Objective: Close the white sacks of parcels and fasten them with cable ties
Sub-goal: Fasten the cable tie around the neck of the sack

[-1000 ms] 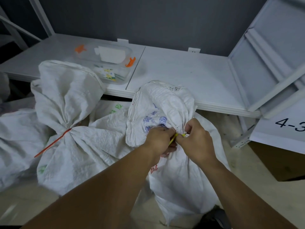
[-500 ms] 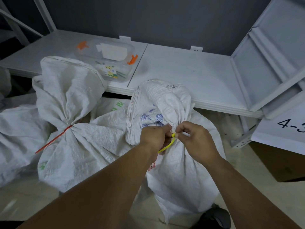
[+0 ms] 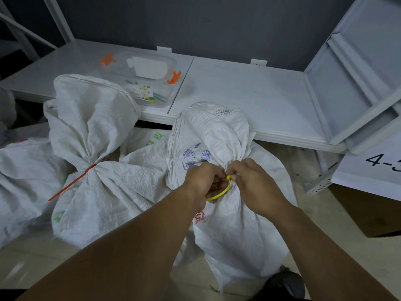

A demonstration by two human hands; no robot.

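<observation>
Head view: a white sack (image 3: 234, 235) is stood on the floor (image 3: 325, 246) just in front of a low white shelf (image 3: 249, 94). Its neck is gathered into a tight bunch, and the loose mouth is flared above it against the shelf edge. A yellow tie (image 3: 219, 193) is wrapped at this neck, with its head uppermost and its strap curved down and to the left.

The left hand (image 3: 206, 181) is held at the left of the neck. Its grip is clamped on the strap, the fingers being curled round it, and the free end is seen below the palm. The right hand (image 3: 253, 187) is held at the right of the neck, with its grip pinched on the tie's head by thumb and fingertips. The two hands are nearly touching.

To the left, a tied sack (image 3: 97, 192) is leaned on the shelf edge, its neck bound by a red tie (image 3: 71, 185) whose long tail is pointed down-left. More white sacks are piled behind and beside it. A clear box (image 3: 149, 83) with orange clips is set on the shelf. At the right, a white sign (image 3: 379, 161) marked "4-" is seen above a brown carton (image 3: 368, 213). A dark shoe (image 3: 284, 283) is visible at the sack's foot.
</observation>
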